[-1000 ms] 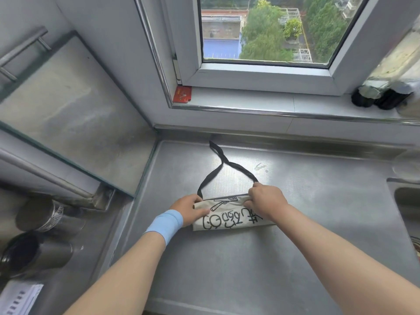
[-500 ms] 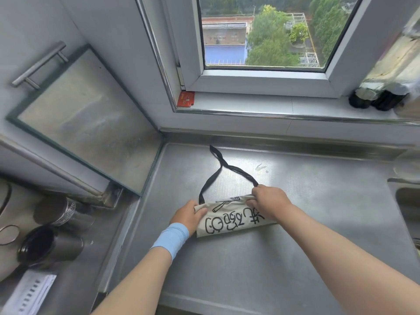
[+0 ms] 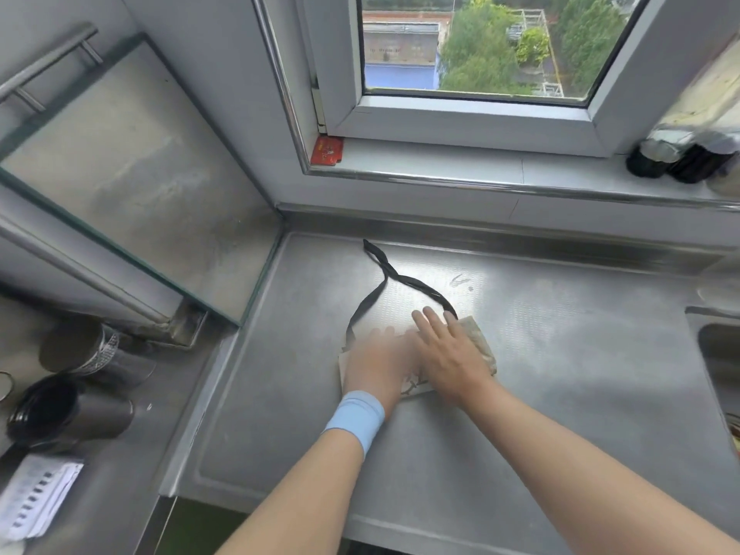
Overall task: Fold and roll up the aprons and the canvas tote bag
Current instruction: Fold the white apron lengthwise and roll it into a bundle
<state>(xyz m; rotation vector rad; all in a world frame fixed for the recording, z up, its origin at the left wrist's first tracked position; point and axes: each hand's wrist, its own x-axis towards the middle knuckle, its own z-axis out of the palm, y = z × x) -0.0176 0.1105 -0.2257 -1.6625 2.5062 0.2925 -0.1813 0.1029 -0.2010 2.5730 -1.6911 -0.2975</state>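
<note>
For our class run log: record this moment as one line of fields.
step: pressing folded tote bag | left hand: flat on bag, blurred | right hand: flat on bag | strap: loose on counter

I see brushed steel counter (image 3: 560, 394) w/ dimpled patch, dull sheen. My read on tote bag (image 3: 478, 338): matt canvas, strap (image 3: 372, 298) black woven.
</note>
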